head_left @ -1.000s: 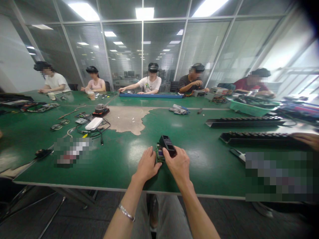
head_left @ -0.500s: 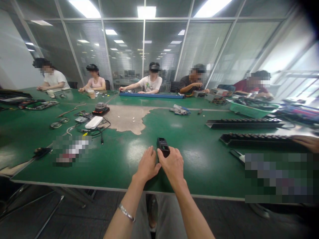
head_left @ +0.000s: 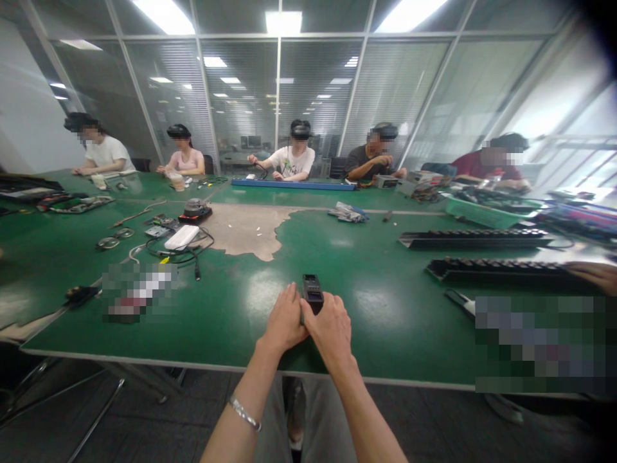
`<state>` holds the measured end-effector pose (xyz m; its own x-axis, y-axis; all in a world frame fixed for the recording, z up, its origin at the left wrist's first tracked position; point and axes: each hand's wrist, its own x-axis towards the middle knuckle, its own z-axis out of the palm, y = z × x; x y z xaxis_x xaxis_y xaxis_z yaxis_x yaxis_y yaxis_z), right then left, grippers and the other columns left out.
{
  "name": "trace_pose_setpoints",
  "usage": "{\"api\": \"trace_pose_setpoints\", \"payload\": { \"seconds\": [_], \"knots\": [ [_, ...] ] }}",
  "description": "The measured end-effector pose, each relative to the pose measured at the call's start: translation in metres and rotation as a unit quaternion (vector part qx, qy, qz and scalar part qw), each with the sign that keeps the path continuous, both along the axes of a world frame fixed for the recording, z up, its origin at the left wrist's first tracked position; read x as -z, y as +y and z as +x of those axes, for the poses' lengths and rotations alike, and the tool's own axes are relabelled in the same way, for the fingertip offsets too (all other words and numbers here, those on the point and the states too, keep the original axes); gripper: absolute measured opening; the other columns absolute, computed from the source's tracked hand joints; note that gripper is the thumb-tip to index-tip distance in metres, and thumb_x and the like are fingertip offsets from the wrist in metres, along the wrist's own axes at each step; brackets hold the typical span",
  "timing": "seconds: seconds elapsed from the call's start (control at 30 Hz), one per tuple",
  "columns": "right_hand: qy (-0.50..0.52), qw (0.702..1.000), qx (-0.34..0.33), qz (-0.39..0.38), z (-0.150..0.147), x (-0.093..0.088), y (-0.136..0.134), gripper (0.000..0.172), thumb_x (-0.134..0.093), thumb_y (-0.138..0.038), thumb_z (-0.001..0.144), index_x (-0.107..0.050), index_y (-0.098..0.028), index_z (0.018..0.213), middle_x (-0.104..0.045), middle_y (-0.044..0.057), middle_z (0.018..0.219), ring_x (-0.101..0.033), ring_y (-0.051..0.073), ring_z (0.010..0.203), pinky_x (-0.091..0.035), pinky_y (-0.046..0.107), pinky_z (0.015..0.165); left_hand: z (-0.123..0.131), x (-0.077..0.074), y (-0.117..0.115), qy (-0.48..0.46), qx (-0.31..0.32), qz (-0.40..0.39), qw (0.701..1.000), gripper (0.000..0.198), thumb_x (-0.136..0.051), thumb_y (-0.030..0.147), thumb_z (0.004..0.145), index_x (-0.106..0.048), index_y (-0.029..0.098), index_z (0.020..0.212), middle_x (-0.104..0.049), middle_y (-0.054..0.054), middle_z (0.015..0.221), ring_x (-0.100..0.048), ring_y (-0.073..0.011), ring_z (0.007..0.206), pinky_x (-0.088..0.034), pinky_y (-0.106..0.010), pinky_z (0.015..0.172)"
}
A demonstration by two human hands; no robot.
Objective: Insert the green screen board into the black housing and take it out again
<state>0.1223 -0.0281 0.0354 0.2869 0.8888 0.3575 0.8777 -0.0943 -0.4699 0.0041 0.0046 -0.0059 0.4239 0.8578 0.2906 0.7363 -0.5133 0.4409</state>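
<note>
A small black box-shaped device (head_left: 312,290) with rectangular openings in its top stands near the front of the green table (head_left: 385,334). My right hand (head_left: 332,328) is closed around its near right part, the thumb lying along the left side. Close against the left of the device rests my left hand (head_left: 283,318), its fingers stretched forward and its thumb by my right hand. Whether the left fingertips touch the device I cannot tell. The device's near end is hidden by my right hand.
To the left lie a white adapter (head_left: 182,237), cables and a black speaker-like part (head_left: 195,210). Two black slotted rails (head_left: 482,239) lie right, a person's hand (head_left: 590,273) at the nearer one. Behind are a green basket (head_left: 486,212), a blue bar (head_left: 294,185) and several seated people.
The black device has come slightly nearer and turned a little in my right hand. My hands have drawn closer together. Across the table, a person has raised one hand with a dark cable.
</note>
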Motion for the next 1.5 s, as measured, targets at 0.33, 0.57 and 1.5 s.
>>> {"api": "trace_pose_setpoints", "payload": {
  "seconds": [0.33,0.57,1.5],
  "knots": [
    [-0.017,1.0,0.012,-0.022,0.0018,0.0058,-0.0038,0.044,-0.055,-0.055,0.089,-0.058,-0.017,0.111,-0.06,0.01,0.101,-0.064,0.024,0.088,-0.043,0.031,0.072,0.001,-0.0018,-0.0002,0.0,-0.009,-0.004,1.0,0.055,-0.051,0.026,0.083,-0.044,0.011,0.136,-0.036,-0.02,0.155,-0.026,-0.0298,0.148,-0.022,-0.05,0.123],
    [-0.04,0.999,0.029,0.01,0.0005,0.002,-0.0008,0.062,-0.053,-0.06,0.088,-0.049,-0.017,0.132,-0.059,0.013,0.113,-0.063,0.026,0.098,-0.044,0.032,0.074,0.0012,0.0023,0.0017,0.003,-0.011,-0.01,1.0,0.074,-0.055,0.031,0.079,-0.034,0.011,0.147,-0.032,-0.019,0.158,-0.024,-0.0307,0.149,-0.022,-0.05,0.122],
    [-0.036,0.997,0.044,-0.054,-0.0006,-0.001,0.0027,0.053,-0.05,-0.065,0.087,-0.058,-0.018,0.111,-0.062,0.009,0.1,-0.065,0.025,0.089,-0.044,0.033,0.075,0.0006,0.0027,0.0008,0.018,-0.009,0.0,1.0,0.063,-0.059,0.029,0.078,-0.044,0.01,0.137,-0.034,-0.02,0.156,-0.029,-0.031,0.146,-0.022,-0.047,0.123]
  ]
}}
